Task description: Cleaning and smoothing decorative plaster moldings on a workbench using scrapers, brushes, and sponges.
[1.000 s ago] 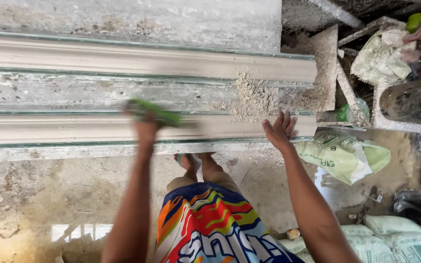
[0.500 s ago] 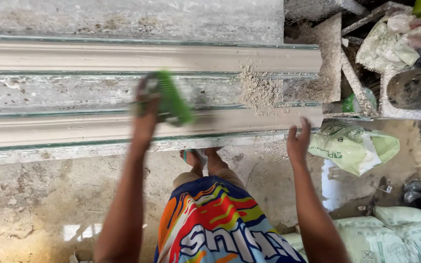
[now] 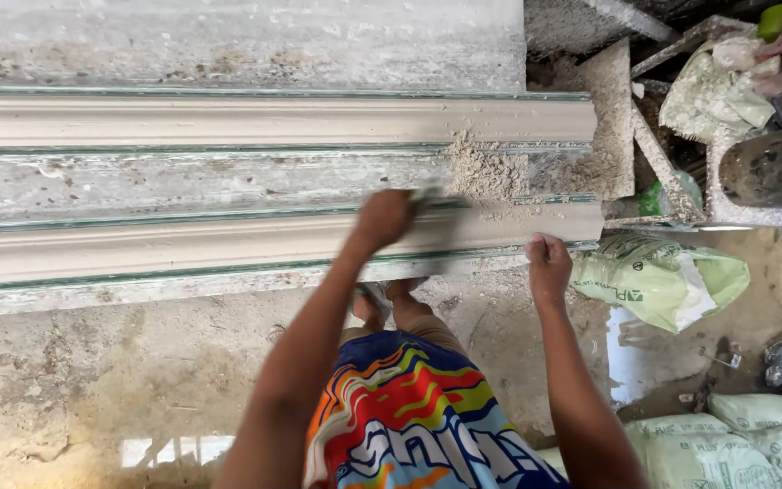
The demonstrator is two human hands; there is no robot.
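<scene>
Two long beige plaster mouldings lie on a worn grey workbench (image 3: 183,181); the near moulding (image 3: 183,244) runs in front of me, the far moulding (image 3: 228,119) behind it. My left hand (image 3: 384,217) is closed on a small green tool (image 3: 427,193), blurred with motion, pressed on the near moulding toward its right end. My right hand (image 3: 547,263) rests curled against the front edge of that moulding's right end. A heap of loose grey mortar (image 3: 486,172) sits between the mouldings just beyond the tool.
A green-and-white sack (image 3: 662,276) lies on the floor right of the bench. More sacks (image 3: 771,435) are at the bottom right. A dark bucket (image 3: 771,167), rubble and scrap boards fill the upper right. My patterned shorts and feet are below the bench edge.
My left hand has swept the green tool rightward along the near moulding. My right hand has gone from spread fingers to a curled grip at the moulding's right end.
</scene>
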